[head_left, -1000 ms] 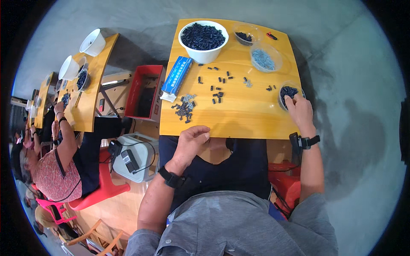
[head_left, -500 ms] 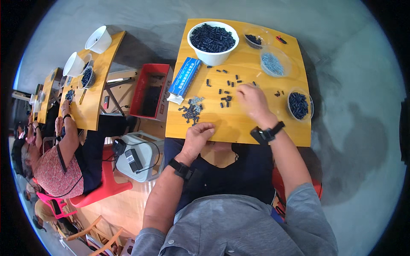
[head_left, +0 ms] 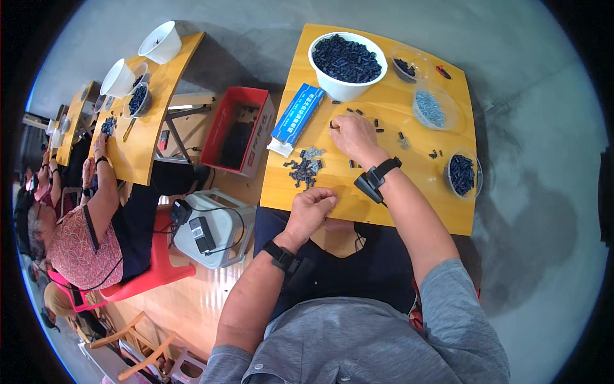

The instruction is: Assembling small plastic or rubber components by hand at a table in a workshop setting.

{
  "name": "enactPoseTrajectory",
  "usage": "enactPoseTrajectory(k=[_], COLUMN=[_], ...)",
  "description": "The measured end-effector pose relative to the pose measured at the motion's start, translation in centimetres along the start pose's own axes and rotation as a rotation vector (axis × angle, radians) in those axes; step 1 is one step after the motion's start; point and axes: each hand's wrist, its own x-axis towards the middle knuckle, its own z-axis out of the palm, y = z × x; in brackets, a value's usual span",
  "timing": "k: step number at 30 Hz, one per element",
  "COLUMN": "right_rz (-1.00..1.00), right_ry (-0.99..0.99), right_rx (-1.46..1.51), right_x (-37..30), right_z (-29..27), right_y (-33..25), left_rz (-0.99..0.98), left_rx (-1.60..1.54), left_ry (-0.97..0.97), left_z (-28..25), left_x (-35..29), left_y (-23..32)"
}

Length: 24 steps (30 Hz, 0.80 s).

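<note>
My right hand (head_left: 355,137) reaches over the middle of the table, its fingers closed at a small black plastic piece (head_left: 332,125). Several like pieces lie loose around it, some hidden under the hand. Close to the table's front edge, my left hand (head_left: 312,210) has thumb and fingers pressed together; whatever they pinch cannot be made out. Just beyond it lie a heap of small black parts (head_left: 303,171) and a few silver screw-like parts (head_left: 313,153). A few more silver bits (head_left: 403,143) sit right of my right hand.
A white tub (head_left: 346,91) full of black pieces stands at the back, beside a blue box (head_left: 299,116). Clear bowls line the right: small black parts (head_left: 404,69), silver parts (head_left: 429,109), black pieces (head_left: 462,175). A red crate (head_left: 254,144) and grey stool (head_left: 220,246) stand left.
My right hand has moved left and away from me, to the loose black pieces, uncovering silver bits. My left hand stays near the front edge, and the view has shifted slightly.
</note>
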Motion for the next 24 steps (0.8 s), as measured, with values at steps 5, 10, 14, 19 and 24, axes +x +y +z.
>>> enactPoseTrajectory(k=[5, 10, 14, 19, 24], right_rz=[-0.014, 0.023, 0.068, 0.111, 0.013], right_ry=[-0.023, 0.045, 0.078, 0.039, 0.126], right_rx=[-0.032, 0.08, 0.277, 0.179, 0.148], right_x=[0.0, -1.1, -3.3, -7.9, -10.0], right_z=[0.5, -0.6, -2.7, -3.6, -3.5], right_y=[0.3, 1.7, 3.4, 5.7, 5.2], left_rz=[-0.005, -0.03, -0.021, 0.001, 0.234], left_rx=[0.001, 0.003, -0.01, 0.014, 0.099], left_ry=[-0.022, -0.018, -0.006, 0.023, 0.128], left_z=[0.0, 0.2, 0.1, 1.0, 1.6], left_x=[-0.1, -0.3, -0.3, -0.3, 2.6], left_y=[0.2, 0.6, 0.6, 2.3, 7.1])
